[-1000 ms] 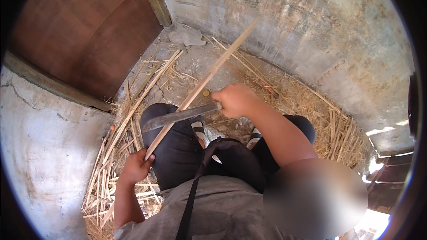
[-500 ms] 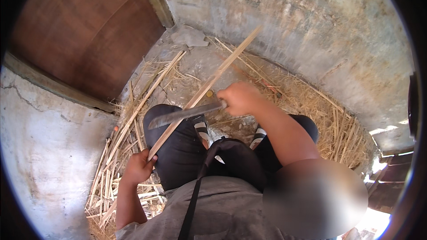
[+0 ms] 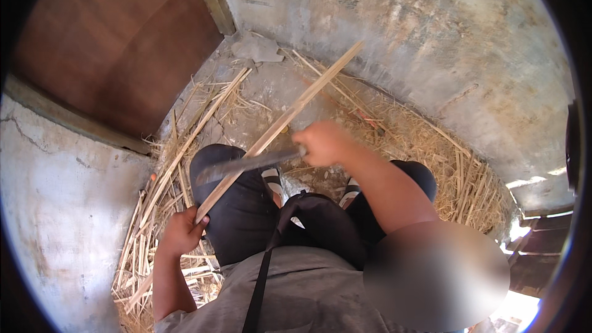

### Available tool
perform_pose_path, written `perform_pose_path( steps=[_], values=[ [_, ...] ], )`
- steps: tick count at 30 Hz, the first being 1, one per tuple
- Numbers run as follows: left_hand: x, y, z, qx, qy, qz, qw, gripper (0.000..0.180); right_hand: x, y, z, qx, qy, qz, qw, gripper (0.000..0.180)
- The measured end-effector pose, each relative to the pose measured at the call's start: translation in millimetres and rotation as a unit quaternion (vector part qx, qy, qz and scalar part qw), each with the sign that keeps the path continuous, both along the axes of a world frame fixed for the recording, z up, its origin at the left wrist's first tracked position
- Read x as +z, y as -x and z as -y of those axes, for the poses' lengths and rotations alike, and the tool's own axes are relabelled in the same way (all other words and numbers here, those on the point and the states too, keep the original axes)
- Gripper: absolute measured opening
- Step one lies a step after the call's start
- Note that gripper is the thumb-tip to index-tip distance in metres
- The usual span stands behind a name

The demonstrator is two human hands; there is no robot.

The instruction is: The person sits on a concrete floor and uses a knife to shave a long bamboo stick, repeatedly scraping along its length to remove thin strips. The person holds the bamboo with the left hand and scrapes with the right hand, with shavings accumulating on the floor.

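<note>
At 9 o'clock stands a pale, cracked wall (image 3: 61, 209), and at 10 o'clock a brown panel (image 3: 117, 43) in a wooden frame. Toward 8 o'clock, a heap of thin split strips (image 3: 139, 243) lies along the floor. Beside it the left hand (image 3: 183, 232) is closed on the lower end of a long wooden strip (image 3: 305, 95), pinching it between thumb and fingers. That strip slants over the left thigh (image 3: 237, 216), past the middle of the view, its far end pointing to 1 o'clock. A long knife (image 3: 271, 158) crosses it above the thigh, tip toward 9 o'clock; the blade is blurred, so I cannot tell whether it touches the wood. Below the centre, 2 striped sandals (image 3: 272, 179) show between the knees. Just right of centre, the right hand (image 3: 327, 143) is wrapped firmly around the knife's handle, its forearm running toward 4 o'clock. Farther right, at 3 to 4 o'clock, straw-coloured shavings (image 3: 453, 188) pile against the stained wall (image 3: 407, 55).
</note>
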State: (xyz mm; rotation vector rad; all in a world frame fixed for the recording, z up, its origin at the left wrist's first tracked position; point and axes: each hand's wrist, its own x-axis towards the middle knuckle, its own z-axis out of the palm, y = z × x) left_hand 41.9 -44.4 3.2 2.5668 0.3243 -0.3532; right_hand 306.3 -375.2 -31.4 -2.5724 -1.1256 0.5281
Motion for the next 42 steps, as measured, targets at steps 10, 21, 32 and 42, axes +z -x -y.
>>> perform_pose_path(
  steps=[10,21,32,42],
  values=[
    [5.3,-10.8,-4.1,0.009,0.031,-0.061,0.998,0.026,-52.8,-44.8,40.4,-0.224,-0.167,-0.037,0.960,0.046],
    [12.9,-12.1,0.3,-0.006,-0.019,-0.045,0.999,0.025,-41.7,-68.4,55.9,-0.284,-0.122,-0.123,0.943,0.056],
    [-5.1,-11.3,-14.0,0.027,0.127,-0.057,0.990,0.025,-43.4,-40.9,34.4,-0.132,-0.122,-0.024,0.983,0.047],
    [11.1,-10.9,0.3,0.060,0.046,-0.106,0.992,0.026,5.4,-10.0,3.7,-0.088,-0.039,0.010,0.995,0.043]
  ],
)
